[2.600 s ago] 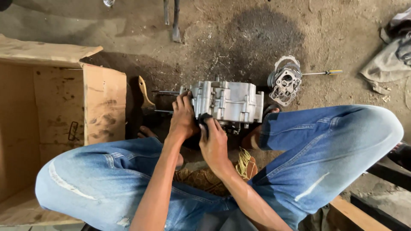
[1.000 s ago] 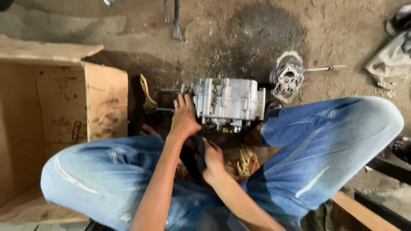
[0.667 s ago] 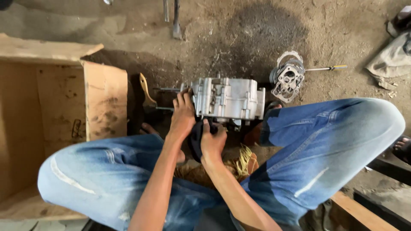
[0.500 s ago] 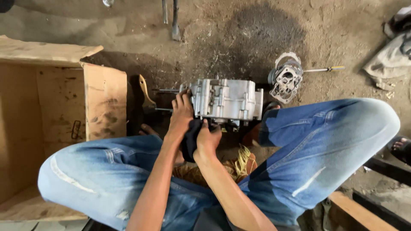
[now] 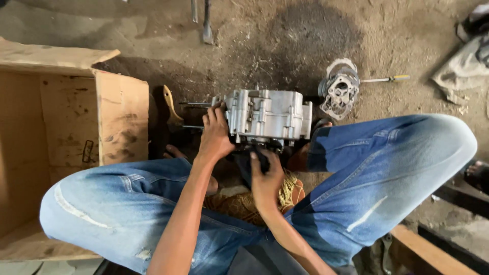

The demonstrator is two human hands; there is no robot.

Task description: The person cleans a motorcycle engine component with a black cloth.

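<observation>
Between the knees, the engine block (image 5: pixel 268 114) is steadied by the left hand (image 5: pixel 215 133) on its near-left corner, while the right hand (image 5: pixel 266 179), lately shifted closer, is closed around a dark part beneath it.

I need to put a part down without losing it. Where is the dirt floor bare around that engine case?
Bare dirt lies beyond the silver metal engine case, up to the dark metal tools, and right of the round grey cylinder part. It is crowded between the open cardboard box, left hand, right hand and blue-jeaned knees.
</observation>
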